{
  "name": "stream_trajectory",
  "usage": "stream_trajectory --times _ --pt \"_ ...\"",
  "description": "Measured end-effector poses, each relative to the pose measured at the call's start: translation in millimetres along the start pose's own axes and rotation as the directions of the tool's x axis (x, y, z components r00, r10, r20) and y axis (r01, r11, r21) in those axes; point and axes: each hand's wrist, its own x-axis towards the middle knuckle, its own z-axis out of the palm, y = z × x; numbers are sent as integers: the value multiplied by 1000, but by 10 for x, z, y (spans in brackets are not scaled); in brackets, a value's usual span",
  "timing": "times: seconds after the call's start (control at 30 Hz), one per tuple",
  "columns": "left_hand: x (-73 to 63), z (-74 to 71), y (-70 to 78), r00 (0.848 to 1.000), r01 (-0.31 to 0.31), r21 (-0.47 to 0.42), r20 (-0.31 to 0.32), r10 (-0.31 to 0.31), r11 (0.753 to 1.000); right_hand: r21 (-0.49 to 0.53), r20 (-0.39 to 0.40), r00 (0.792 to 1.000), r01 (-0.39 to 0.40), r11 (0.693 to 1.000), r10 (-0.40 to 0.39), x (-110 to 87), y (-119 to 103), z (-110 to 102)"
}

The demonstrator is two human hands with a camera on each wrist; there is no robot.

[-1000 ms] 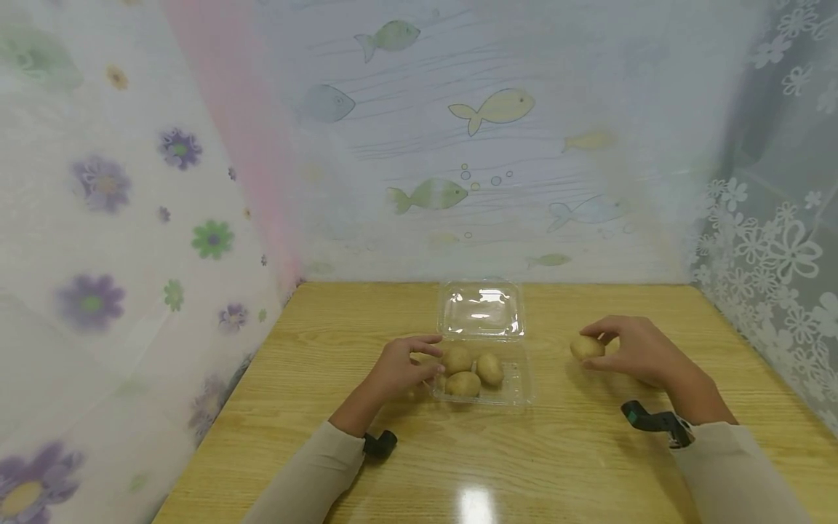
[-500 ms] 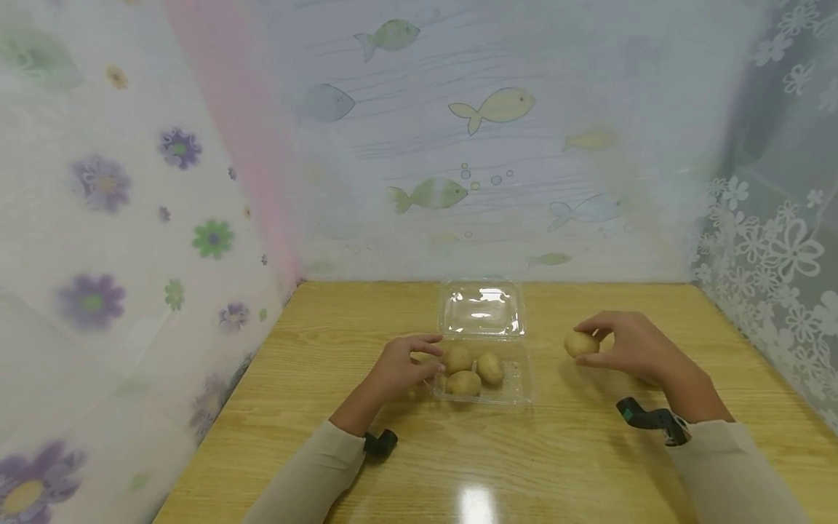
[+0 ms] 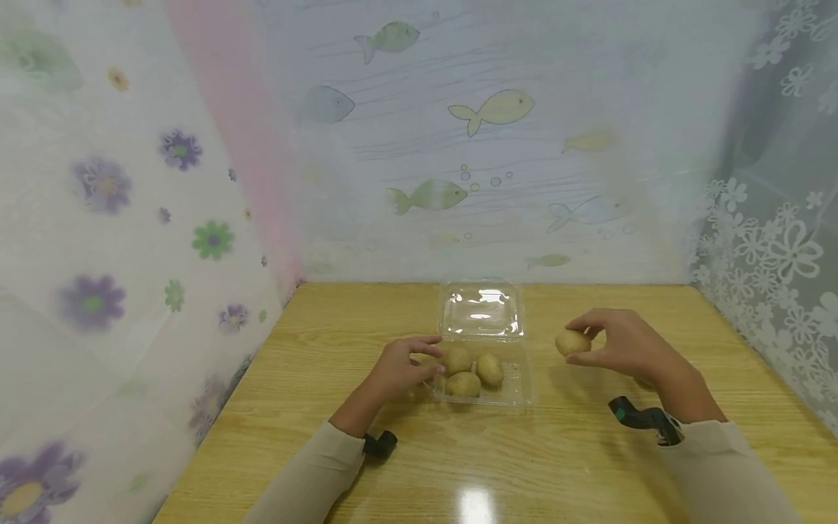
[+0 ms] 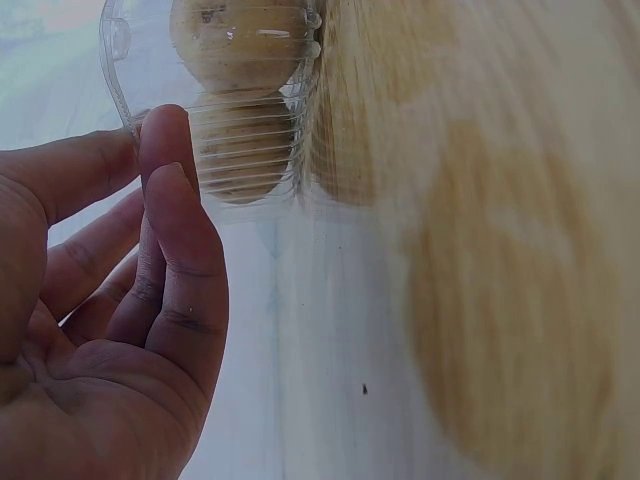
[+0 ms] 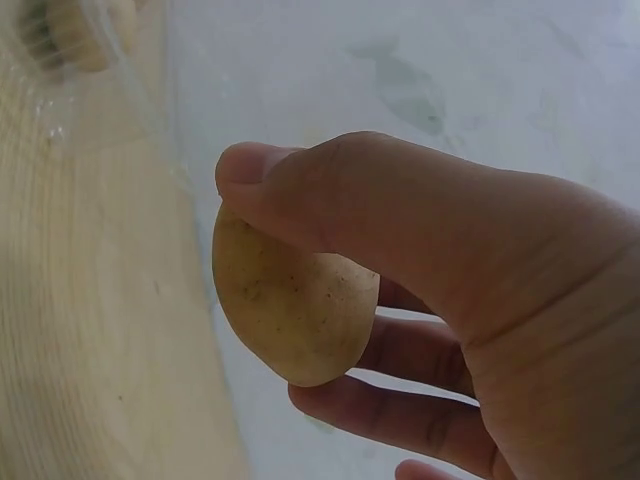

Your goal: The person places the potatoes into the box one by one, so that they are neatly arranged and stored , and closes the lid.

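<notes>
My right hand (image 3: 622,342) pinches a small pale-yellow potato (image 3: 572,343) between thumb and fingers, raised over the table to the right of the box. In the right wrist view the thumb lies across the top of this potato (image 5: 285,300), with the fingers behind and below. A clear plastic clamshell box (image 3: 517,393) stands with its lid (image 3: 481,309) folded back. Inside, three potatoes (image 3: 463,384) sit toward the left. My left hand (image 3: 399,367) holds the box at its left side. In the left wrist view, its fingertips (image 4: 165,140) are right at the box rim.
Another potato (image 3: 644,383) shows as a sliver on the table (image 3: 524,466), mostly hidden by my right wrist. Fish-patterned sheeting (image 3: 406,240) rises behind the table's far edge. Flowered sheets (image 3: 150,291) flank both sides. Each wrist carries a black camera mount (image 3: 380,444).
My right hand has moved left and slightly up with its potato, closer to the box. The left hand, the box and its potatoes stay in place.
</notes>
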Motion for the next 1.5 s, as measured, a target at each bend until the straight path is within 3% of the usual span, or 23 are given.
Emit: stream_trajectory --times 0.33,0.9,1.5 --pt "-3 -2 4 1000 11 5 1 -11 1000 37 -5 1000 10 999 -10 72 -93 20" --pt "-5 -2 14 1000 30 14 -6 -30 999 -2 -40 994 102 995 -102 140 -267 18" --pt "-7 1 28 1000 -7 3 -1 7 1000 -14 -59 984 167 986 -168 211 -393 63"
